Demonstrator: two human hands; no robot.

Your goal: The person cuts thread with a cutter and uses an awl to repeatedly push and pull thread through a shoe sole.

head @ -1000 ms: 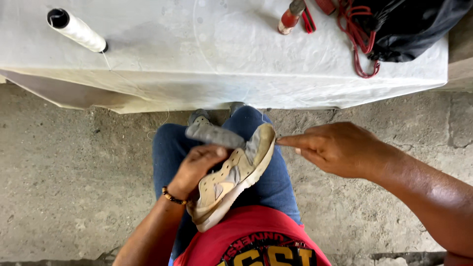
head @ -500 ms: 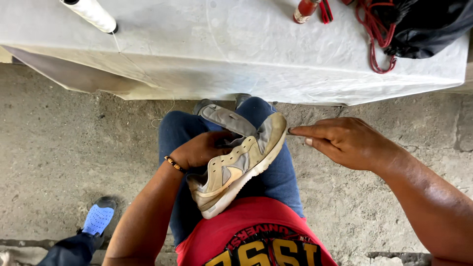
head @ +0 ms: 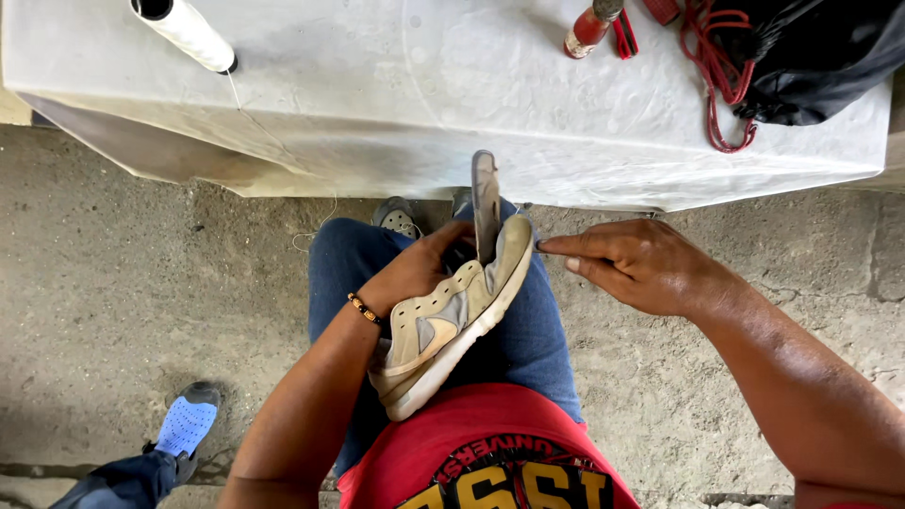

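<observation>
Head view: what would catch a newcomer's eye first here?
A worn beige sneaker lies on the person's lap, gripped by the left hand while the right hand pinches at its toe. Behind stands a white-covered table bearing a white thread spool, a red cord and a black bag.
</observation>
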